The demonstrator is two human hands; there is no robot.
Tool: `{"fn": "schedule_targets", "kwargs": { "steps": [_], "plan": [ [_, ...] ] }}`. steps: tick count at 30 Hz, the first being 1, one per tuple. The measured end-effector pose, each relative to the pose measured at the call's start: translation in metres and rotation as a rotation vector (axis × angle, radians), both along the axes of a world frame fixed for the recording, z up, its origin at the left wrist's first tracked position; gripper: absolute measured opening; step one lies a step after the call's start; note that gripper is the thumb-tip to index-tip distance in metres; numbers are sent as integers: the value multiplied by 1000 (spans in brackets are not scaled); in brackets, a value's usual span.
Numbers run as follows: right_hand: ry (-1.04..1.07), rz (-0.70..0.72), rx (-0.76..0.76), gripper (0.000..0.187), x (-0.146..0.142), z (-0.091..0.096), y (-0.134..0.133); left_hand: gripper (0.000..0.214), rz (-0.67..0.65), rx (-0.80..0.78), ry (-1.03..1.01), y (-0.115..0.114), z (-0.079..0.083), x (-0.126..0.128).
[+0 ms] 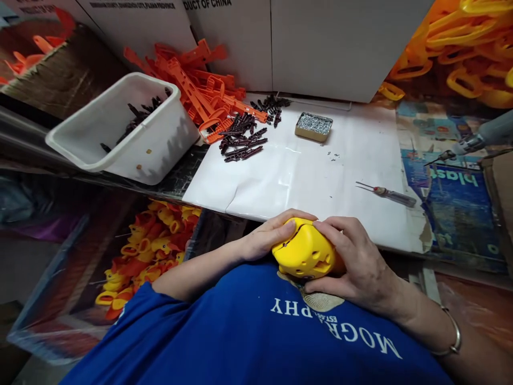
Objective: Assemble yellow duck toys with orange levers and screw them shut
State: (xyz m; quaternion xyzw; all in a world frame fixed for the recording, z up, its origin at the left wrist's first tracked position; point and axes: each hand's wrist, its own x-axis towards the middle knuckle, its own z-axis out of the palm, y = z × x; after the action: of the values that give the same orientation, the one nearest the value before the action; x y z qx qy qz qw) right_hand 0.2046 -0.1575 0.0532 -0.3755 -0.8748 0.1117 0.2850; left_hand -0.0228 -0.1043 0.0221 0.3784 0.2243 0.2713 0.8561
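- Yellow toy (304,251): held in both hands close to the shirt (224,326), at the near edge of the tabletop (352,155). A dark seam runs across it; holes and a larger opening show in the face toward the wearer.
- Left hand (274,231): curled on the toy's left side, thumb lying near the seam, fingers over the far side.
- Right hand (356,262): grips the toy's right side, fingers on top, thumb below. Metal bangle (456,342) on this wrist.
- Tabletop: white sheet over it, torn at the near right corner.
- Tin (310,133): beyond the toy, filled with small metal pieces; a few loose bits lie near it.
- Hand tool (395,197): clear handle, lying to the right of the toy, slim end pointing left.
- Power driver (476,140): at the right edge, bit pointing left over printed blue card (460,208).
- Dark parts (242,141): heaped left of the tin, beside a pile of orange parts (200,91).
- White bin (138,160): left of these piles, more dark parts inside.
- Cartons (236,48): along the back.
- Yellow loops (473,48): heaped at upper right.
- Toy ducks (160,246): yellow and orange, massed below the tabletop, lower left.
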Motion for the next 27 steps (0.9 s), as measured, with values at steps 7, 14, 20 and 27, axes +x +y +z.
{"fn": "schedule_targets", "kwargs": {
  "steps": [7,14,20,27],
  "plan": [
    [-10,35,73,70,-7,6,-1,43,58,106,59,-5,-1,0],
    [-40,45,48,72,-10,11,0,44,102,448,211,-9,5,-8],
    [-24,26,33,74,-12,9,-3,67,84,660,294,-8,14,-11],
    [120,86,-92,75,-2,11,11,57,130,689,383,-10,20,-9]
  ]
}}
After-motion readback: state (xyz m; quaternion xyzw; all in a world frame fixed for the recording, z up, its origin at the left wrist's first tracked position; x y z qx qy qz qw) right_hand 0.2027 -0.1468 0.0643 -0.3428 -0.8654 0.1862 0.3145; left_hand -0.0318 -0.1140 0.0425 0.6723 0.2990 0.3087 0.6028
